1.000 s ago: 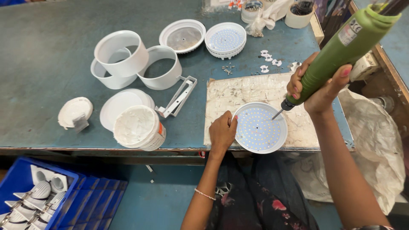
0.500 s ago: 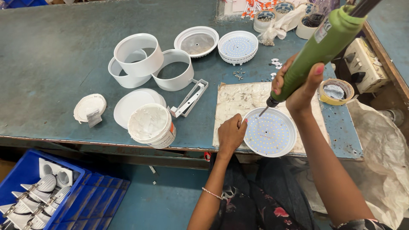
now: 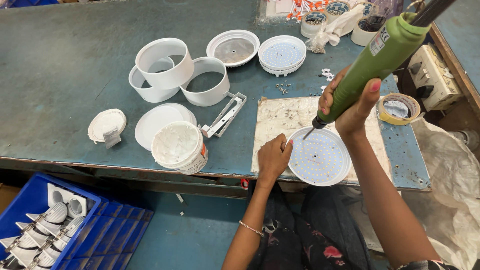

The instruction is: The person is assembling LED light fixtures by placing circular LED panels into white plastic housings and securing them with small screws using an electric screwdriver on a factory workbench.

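LED disc round, white, dotted with small emitters; overhangs front edge of desk, resting on stained board. Left hand curled closed, pinching disc's left rim. Right hand wrapped tight round green screwdriver, smooth plastic barrel tilted, metal bit on disc's upper left. Left of board: paste tub near front edge, flat lid, bracket, white rings. Wide bare worn teal desk at far left. Tape roll right of board, apart from it.
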